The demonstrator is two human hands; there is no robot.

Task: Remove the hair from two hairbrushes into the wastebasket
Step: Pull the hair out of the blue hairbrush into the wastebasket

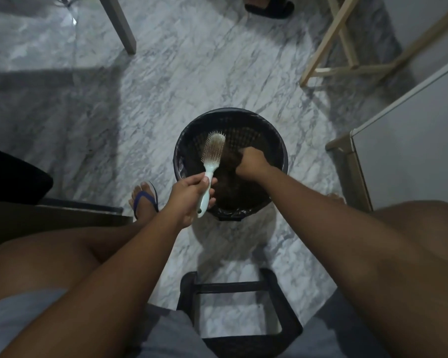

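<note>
A black wastebasket (282, 156) lined with a dark bag stands on the marble floor between my feet. My left hand (189, 197) grips the handle of a white hairbrush (212, 153), holding its bristled head over the basket's left side; little hair shows on the bristles. My right hand (250, 161) is inside the basket's mouth, its fingers closed on a dark clump of hair (229, 161) that hangs just right of the brush. More dark hair (230, 189) lies in the basket below. Only one hairbrush is in view.
I sit on a black stool (243, 288) with both knees apart. My left foot in a blue flip-flop (144, 200) rests left of the basket. A white cabinet (411, 151) stands at right, wooden frame legs (329, 42) behind, and a table leg (119, 24) at upper left.
</note>
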